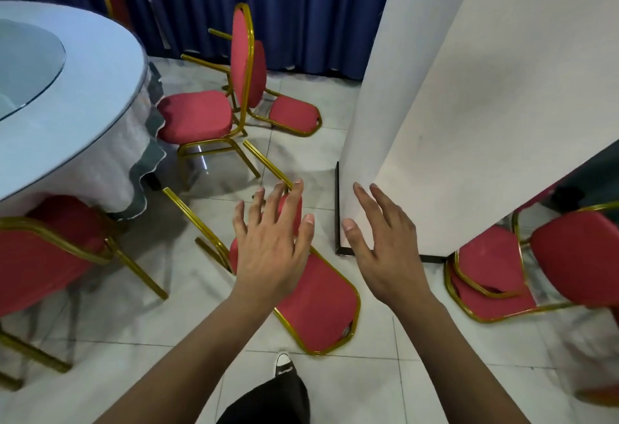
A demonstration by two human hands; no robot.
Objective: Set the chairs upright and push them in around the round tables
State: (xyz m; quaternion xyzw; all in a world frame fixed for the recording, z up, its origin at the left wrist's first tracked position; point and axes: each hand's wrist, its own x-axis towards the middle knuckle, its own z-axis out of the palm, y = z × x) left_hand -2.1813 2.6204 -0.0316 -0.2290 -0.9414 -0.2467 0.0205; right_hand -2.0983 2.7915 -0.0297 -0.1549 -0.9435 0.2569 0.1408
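No brand or label can be read anywhere; the toe of the black-and-white sneaker (284,364) near the bottom edge carries some marking, too small to make out.

The chairs are all alike: red padded seats and rounded red backs in shiny gold metal frames. The nearest toppled chair (318,303) lies on the pale tiled floor (134,373) right in front of the person, its back toward the near side and its gold legs pointing far and left. The left hand (273,243) hovers over it with fingers (294,196) spread wide, gripping nothing. The right hand (385,249) is just beside it to the right, also open-palmed and empty, in front of the base of a white pillar (435,105).

Farther off, an upright chair (201,115) stands at the round worktop (83,88), which wears a white cloth and a glass turntable. Behind it another fallen chair (288,112) lies on the floor before the blue curtain (301,5). At near left a chair (43,256) sits tucked under the cloth's edge. At right, beyond the pillar, more red chairs (495,276) lie tumbled together, partly hidden.
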